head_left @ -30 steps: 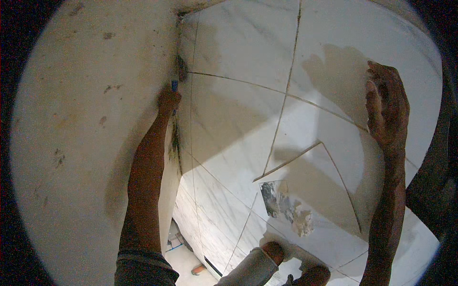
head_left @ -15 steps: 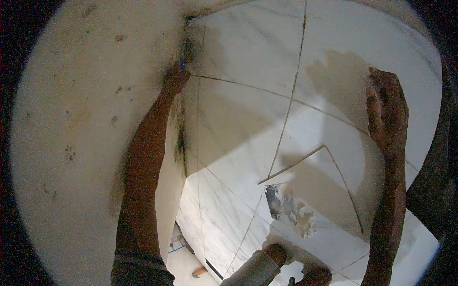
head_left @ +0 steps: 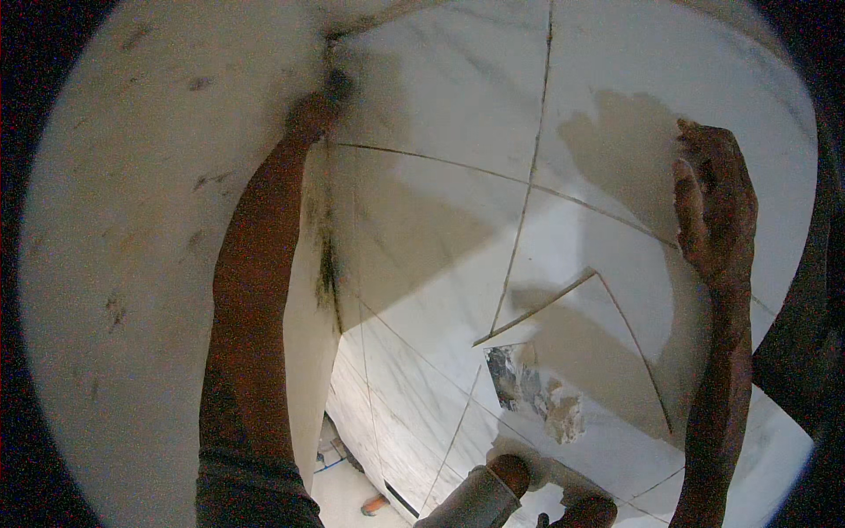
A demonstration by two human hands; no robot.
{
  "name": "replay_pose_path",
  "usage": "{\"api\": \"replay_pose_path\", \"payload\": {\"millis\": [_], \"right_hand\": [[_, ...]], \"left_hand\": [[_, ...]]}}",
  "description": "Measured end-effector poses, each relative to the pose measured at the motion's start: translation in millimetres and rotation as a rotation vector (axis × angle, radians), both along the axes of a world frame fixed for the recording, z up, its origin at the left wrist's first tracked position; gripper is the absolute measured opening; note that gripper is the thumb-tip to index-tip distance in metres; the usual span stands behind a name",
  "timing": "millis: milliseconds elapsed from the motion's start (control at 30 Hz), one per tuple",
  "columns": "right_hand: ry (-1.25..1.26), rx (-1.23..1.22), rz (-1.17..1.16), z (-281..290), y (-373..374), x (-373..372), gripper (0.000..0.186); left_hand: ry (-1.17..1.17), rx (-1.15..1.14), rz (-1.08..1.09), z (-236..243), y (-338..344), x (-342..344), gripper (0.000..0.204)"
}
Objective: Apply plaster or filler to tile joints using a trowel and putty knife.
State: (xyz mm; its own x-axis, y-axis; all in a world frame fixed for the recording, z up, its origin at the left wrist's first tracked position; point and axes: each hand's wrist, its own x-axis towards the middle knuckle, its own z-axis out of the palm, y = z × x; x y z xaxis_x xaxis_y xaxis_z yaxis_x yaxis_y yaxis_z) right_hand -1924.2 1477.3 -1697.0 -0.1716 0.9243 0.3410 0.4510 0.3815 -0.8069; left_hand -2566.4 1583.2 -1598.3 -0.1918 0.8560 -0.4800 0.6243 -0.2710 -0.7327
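My left hand [head_left: 310, 119] reaches up to the corner where the pale plastered wall [head_left: 132, 220] meets the marble-look tiles [head_left: 440, 97]. Its fingers are closed, blurred at the tips; a dark patch just beyond them could be a tool's end or shadow, and I cannot tell which. My right hand [head_left: 717, 198] hovers over the tiles on the right, fingers loosely curled, thumb apart, nothing visible in it. Whitish residue shows on the thumb. Below, a flat metal scraper-like plate [head_left: 510, 378] smeared with pale paste [head_left: 565, 414] lies on the tiles.
Dark joint lines [head_left: 528, 180] cross the tiles, and blackish stains [head_left: 327, 264] run down the corner. A raised tile-like panel [head_left: 607, 352] has a thin edge near the plate. Bent knees [head_left: 510, 475] are at the bottom. A foot [head_left: 374, 505] shows on the floor at lower left.
My left hand has shifted slightly up and left along the corner, and the blue bit beside its fingers no longer shows. My right hand stays almost still. The view has shifted a little.
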Motion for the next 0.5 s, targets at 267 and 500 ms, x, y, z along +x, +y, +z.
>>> {"api": "replay_pose_path", "payload": {"millis": [267, 500], "right_hand": [[0.051, -0.075, 0.028, -9, 4, -3, 0.031], [0.096, 0.000, -0.005, -15, 10, -1, 0.029]], "left_hand": [[-0.078, -0.026, 0.073, -5, 1, 12, 0.032], [-0.132, -0.037, 0.139, 5, 0, 33, 0.031]]}}
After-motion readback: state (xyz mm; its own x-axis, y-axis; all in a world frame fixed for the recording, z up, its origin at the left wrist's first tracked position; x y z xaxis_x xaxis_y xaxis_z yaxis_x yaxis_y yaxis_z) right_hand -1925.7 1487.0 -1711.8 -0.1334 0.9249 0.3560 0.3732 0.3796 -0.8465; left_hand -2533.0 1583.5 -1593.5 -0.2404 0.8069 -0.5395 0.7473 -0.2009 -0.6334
